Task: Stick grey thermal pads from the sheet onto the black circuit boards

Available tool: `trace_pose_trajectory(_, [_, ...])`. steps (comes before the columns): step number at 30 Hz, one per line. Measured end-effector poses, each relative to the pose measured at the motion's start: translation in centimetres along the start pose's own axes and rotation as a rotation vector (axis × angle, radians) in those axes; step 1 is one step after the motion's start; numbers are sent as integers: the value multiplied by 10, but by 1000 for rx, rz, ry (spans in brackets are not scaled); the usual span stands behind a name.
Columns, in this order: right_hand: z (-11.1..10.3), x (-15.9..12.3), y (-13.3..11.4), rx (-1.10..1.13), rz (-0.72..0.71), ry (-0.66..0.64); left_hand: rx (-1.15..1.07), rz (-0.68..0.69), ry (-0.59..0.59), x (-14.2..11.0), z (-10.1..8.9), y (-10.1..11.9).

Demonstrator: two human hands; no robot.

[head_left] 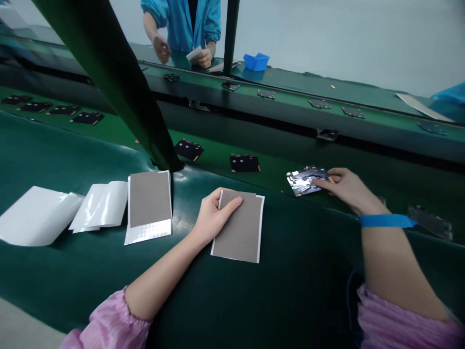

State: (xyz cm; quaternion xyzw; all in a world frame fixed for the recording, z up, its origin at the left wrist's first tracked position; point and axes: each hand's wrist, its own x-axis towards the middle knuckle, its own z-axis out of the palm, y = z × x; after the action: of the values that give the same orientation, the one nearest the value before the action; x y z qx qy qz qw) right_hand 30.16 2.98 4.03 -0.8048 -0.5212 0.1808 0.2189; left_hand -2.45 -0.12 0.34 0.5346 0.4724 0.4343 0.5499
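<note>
My left hand (216, 213) grips a grey sheet with a white backing (240, 232), thumb on top and fingers beneath, just above the green mat. At the right, my right hand (345, 189) pinches the right edge of a circuit board (307, 180) whose upper face is shiny silver with dark patches. That board is over the green belt. A black circuit board (245, 163) lies on the belt between my hands, and another black board (189, 149) lies further left. Behind my right wrist, which wears a blue band, sits a darker board (430, 220).
Left of my left hand are a stack of grey sheets (150, 198) and curled white backing sheets (100, 206). A dark slanted post (119, 82) stands at the left. Across the belts, a person in blue (192, 24) holds a white sheet near a blue bin (256, 62).
</note>
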Motion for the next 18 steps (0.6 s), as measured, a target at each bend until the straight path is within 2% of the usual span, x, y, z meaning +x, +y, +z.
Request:
trace_pose_trajectory(2, [-10,-5,-11,54,102,120,-23,-1,-8,0,0,-1])
trace_pose_trajectory(4, [-13,-11,-22,-10,76,252,-43,-4,-14,0,0,-1])
trace_pose_trajectory(5, [-11,-15,-28,-48,35,259,-47,-3,-14,1,0,-1])
trace_pose_trajectory(7, [1,-24,-41,-36,-74,148,-47,2,-10,1,0,-2])
trace_pose_trajectory(10, [30,-43,-66,139,-320,-103,-43,3,-7,1,0,-1])
trace_pose_trajectory(13, [52,-62,-90,265,-499,-243,-47,11,4,1,1,-1])
trace_pose_trajectory(15, [59,-70,-101,288,-544,-285,-50,17,10,1,1,0])
trace_pose_trajectory(18, [60,-76,-106,291,-527,-301,-58,13,5,2,1,0])
